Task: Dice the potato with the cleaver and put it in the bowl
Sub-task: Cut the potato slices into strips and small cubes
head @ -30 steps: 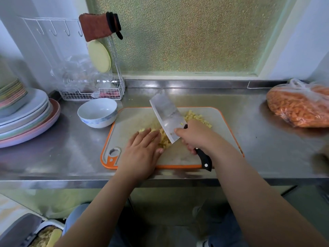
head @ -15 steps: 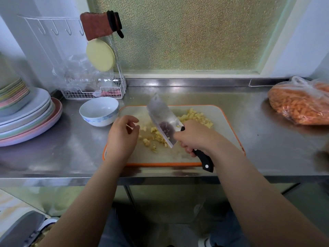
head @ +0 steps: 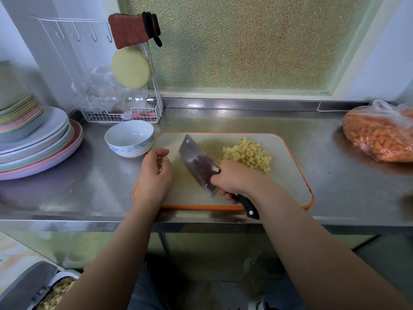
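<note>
A heap of small yellow potato dice [head: 248,155] lies on the right half of the orange-rimmed cutting board [head: 290,175]. My right hand [head: 237,177] grips the black handle of the cleaver [head: 196,162]; its blade slants over the board's middle, just left of the heap, with a few bits stuck to it. My left hand [head: 154,175] hovers over the board's left edge, its fingers loosely curled with nothing in them. The white bowl [head: 129,137] stands empty on the steel counter, just beyond the left hand.
A stack of plates [head: 38,142] fills the counter's far left. A white wire rack [head: 125,108] stands behind the bowl. A plastic bag of orange pieces [head: 380,135] lies at the right. The counter's front edge runs just below the board.
The dice that lay scattered mid-board are now gathered into the right-hand heap. The cleaver swept across the board. My left hand lifted off the dice and drew back to the board's left edge.
</note>
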Demonstrator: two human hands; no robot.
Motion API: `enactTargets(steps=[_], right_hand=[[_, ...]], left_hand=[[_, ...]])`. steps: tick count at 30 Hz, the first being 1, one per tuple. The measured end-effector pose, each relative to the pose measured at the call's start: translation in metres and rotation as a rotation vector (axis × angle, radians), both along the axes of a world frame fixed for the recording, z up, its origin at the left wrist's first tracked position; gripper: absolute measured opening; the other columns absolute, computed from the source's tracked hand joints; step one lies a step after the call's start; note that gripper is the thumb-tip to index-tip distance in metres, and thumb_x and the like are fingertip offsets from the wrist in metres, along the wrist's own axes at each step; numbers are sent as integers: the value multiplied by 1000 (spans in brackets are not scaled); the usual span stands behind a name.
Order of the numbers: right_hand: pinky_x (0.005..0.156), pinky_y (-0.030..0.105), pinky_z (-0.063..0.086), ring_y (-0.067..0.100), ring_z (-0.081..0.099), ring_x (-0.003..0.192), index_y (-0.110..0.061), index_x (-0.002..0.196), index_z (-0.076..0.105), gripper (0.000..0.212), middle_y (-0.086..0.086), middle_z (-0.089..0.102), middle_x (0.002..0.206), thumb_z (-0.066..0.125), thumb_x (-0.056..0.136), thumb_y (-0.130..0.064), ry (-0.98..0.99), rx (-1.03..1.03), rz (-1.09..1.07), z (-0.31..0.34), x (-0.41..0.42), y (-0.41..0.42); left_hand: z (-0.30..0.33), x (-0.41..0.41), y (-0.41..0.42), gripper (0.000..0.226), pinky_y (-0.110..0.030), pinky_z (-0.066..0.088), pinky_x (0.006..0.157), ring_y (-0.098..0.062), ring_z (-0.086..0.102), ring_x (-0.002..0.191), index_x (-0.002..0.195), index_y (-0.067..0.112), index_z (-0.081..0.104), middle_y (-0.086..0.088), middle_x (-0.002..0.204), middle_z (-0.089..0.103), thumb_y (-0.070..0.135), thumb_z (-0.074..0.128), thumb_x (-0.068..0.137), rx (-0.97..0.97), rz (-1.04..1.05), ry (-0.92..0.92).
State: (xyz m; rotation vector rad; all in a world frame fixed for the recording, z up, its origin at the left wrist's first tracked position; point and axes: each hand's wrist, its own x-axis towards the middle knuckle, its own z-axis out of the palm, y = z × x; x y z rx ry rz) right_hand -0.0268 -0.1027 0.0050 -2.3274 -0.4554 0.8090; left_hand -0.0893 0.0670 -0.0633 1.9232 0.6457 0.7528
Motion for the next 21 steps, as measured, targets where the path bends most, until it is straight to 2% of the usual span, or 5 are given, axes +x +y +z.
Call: enactTargets(steps=[8,10,14,16,21], right_hand=[[52,33,43,30,49,52,-3,72,49,20,18,50,58,41,90,-6,-136,-51,-152,1,29,-32],[52,32,45,27,51,50,-3,79,52,17,16,52,59,44,91,-12,-162,-38,-135,3,27,-32],[52,30,47,26,52,47,-9,83,53,16,11,53,58,46,92,-20,-213,17,-114,9,22,-26],[51,30,48,25,52,44,-11,80,51,17,10,52,57,45,92,-21,-234,31,-110,11,21,-23],[44,27,45,23,47,44,-8,87,51,10,13,50,64,46,89,-15,-190,81,-125,11,19,-19]], left_hand=[[-7,7,4,14,-30,46,90,-4,59,96,101,33,55,12,108,62,33,47,90,131,-52,68],[1,11,3,11,-34,52,83,-11,64,87,95,28,55,4,104,66,36,48,92,-166,-47,-23],[29,18,22,45,-32,58,60,-22,64,81,117,6,40,-12,99,60,45,48,95,-1178,-25,-297],[37,17,34,60,-36,59,66,-23,64,86,116,2,40,-15,101,59,56,50,90,-1351,-24,-336],[54,21,45,38,-38,56,75,-25,63,83,87,4,38,-20,95,60,40,36,100,-1388,21,-290]])
